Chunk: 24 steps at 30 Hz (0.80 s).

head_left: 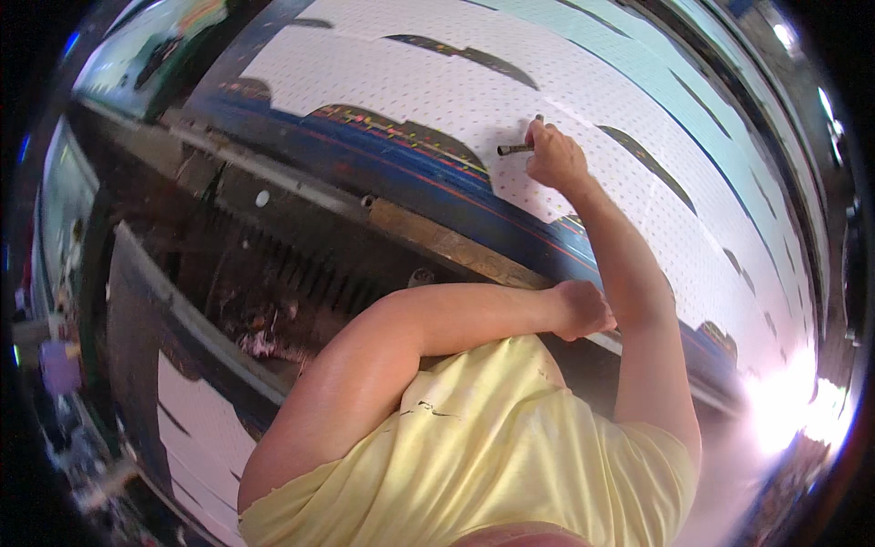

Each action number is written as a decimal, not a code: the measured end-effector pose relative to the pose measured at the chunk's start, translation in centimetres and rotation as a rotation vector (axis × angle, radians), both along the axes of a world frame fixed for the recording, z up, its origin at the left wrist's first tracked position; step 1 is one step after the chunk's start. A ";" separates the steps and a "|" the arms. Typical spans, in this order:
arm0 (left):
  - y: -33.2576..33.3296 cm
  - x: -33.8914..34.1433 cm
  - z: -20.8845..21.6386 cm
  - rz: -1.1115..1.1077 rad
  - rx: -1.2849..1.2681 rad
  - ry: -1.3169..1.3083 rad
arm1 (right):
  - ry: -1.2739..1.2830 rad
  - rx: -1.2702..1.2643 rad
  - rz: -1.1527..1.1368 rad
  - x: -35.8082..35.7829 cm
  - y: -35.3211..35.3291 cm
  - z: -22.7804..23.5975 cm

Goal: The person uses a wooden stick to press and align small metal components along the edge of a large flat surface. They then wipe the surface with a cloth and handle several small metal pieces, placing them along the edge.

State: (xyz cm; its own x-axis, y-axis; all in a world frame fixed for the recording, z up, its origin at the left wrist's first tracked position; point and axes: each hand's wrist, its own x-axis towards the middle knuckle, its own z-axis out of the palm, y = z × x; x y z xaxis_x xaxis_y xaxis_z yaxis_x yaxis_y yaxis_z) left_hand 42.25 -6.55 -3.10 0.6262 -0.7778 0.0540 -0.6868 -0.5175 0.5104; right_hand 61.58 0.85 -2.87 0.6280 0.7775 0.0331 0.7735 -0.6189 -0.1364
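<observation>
My right hand [554, 157] reaches out over a wide sheet of white dotted fabric [410, 77] and is closed on a short dark rod-like tool [515, 148], whose tip points left across the cloth. My left hand [581, 310] is curled into a loose fist against the machine's edge rail [447, 244], close to my yellow shirt [483, 447]. Nothing shows inside the left fist. Dark curved gaps run through the white fabric.
A blue band with coloured stripes [401, 155] edges the fabric. Below it lies a dark machine bed with metal ribs [292, 273]. More white fabric [200, 438] hangs at lower left. Strong glare [793, 401] washes out the lower right.
</observation>
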 end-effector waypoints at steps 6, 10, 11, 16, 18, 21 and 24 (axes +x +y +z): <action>0.0 0.6 -0.2 -0.039 0.002 0.013 | -0.010 0.233 -0.309 -4.9 -10.4 6.3; 1.2 0.7 2.6 -0.064 0.047 0.095 | -0.038 0.501 -0.514 -10.6 -19.1 8.4; 1.1 0.9 2.7 -0.079 0.075 0.074 | -0.105 0.593 -0.508 -12.5 -20.9 8.0; 0.6 1.0 2.8 -0.065 0.130 0.056 | -0.295 0.706 -0.751 -24.4 -25.2 5.8; 0.8 1.0 2.4 -0.049 0.106 0.030 | -0.367 0.655 -0.828 -28.3 -24.8 4.1; 0.7 1.0 1.8 -0.034 0.045 0.003 | -0.426 0.545 -0.876 -32.4 -23.9 2.4; 0.5 1.3 1.3 -0.037 0.059 -0.021 | -0.388 0.444 -0.914 -34.1 -22.5 1.2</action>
